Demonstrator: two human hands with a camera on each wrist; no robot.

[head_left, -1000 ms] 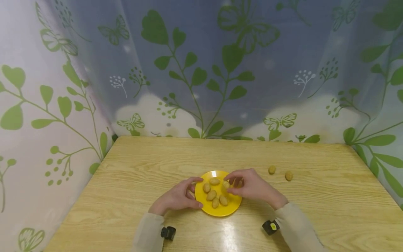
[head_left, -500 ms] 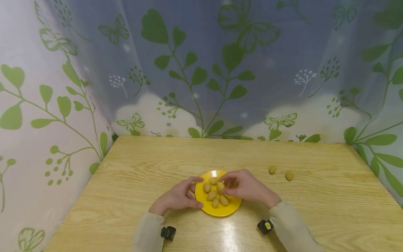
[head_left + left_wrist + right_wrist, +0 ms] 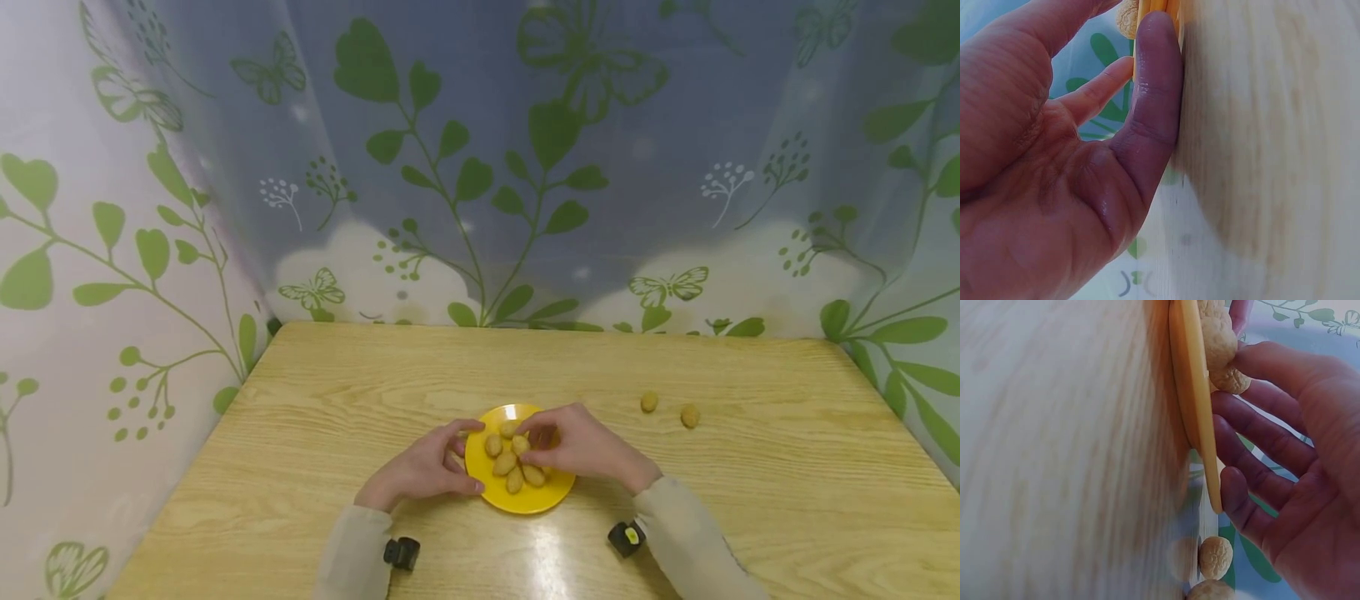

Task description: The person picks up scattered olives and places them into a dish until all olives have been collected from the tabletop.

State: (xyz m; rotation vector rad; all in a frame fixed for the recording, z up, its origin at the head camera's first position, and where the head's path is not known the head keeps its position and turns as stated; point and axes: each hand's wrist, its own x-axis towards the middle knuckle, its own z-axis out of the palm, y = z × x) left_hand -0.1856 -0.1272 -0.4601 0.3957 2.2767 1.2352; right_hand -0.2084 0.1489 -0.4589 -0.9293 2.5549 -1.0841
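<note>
A round yellow plate (image 3: 536, 502) lies on the table, with several tan, wrinkled walnuts (image 3: 505, 463) bunched near its middle. My left hand (image 3: 420, 469) grips the plate's left side, thumb at the near rim and index finger at the far rim. Over the plate's right half, my right hand (image 3: 588, 446) pinches a walnut (image 3: 521, 445) between thumb and fingers, close against the others. The right wrist view shows the other fingers of that hand bent along the plate's edge (image 3: 1209, 437). Part of the walnut at the back is hidden behind the right fingers.
Two loose walnuts lie right of the plate: one farther back (image 3: 649, 402), the other (image 3: 690, 416) to its right. The wood-grain table (image 3: 337, 375) ends at a patterned curtain (image 3: 480, 250). A black wrist camera (image 3: 402, 553) sits by the left sleeve.
My right hand has moved left over the plate, bringing its walnut in from the right side to the bunch in the middle. The left hand has stayed on the rim.
</note>
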